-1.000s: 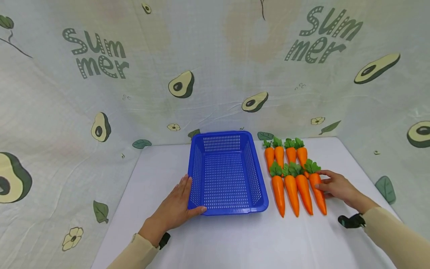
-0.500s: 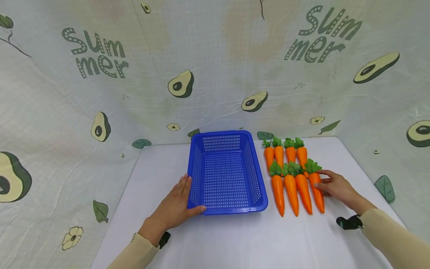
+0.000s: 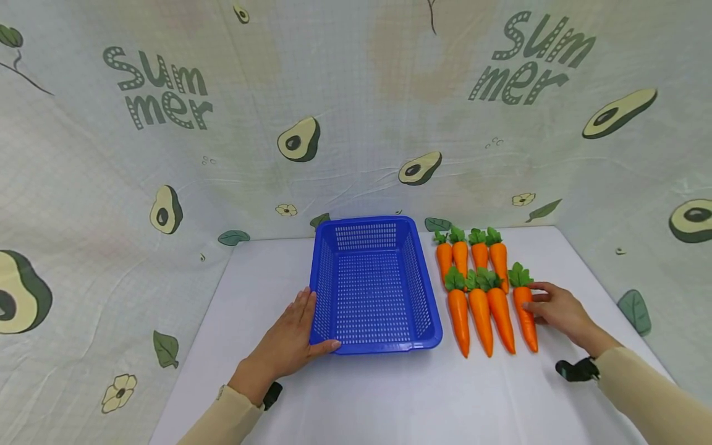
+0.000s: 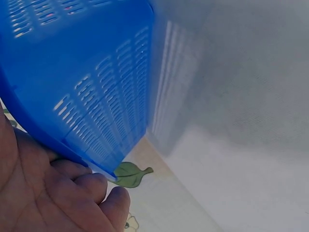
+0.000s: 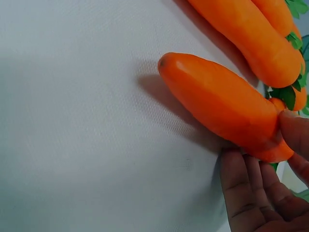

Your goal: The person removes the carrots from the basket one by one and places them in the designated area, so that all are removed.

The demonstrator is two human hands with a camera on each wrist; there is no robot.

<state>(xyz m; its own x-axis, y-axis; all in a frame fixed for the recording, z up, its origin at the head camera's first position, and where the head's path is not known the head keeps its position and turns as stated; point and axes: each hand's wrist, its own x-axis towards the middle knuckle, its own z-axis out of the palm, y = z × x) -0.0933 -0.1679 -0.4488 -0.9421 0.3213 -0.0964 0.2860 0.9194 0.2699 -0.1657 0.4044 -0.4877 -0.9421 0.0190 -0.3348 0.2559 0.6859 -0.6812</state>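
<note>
My left hand (image 3: 289, 337) rests against the near left corner of a blue plastic basket (image 3: 431, 309), fingers laid along its side rim and thumb on the front rim. The left wrist view shows the palm and fingers (image 4: 91, 186) right at the rim of the slotted wall. With my right hand (image 3: 562, 312) I pinch the rightmost carrot (image 3: 524, 309) of the front row between thumb and fingers, near its leafy top. In the right wrist view this carrot (image 5: 222, 101) lies close over the white cloth, tip pointing away from the hand.
Several orange carrots (image 3: 481, 321) lie in the front row, tips toward me. Behind them is another row of carrots (image 3: 460, 254), right of the basket. A white cloth (image 3: 389, 402) covers the table, and a printed curtain (image 3: 356, 93) hangs behind.
The carrot in my right hand has shifted slightly and turned, so its leafy top stands farther from the neighbouring carrot. My left hand and the basket stay in place.
</note>
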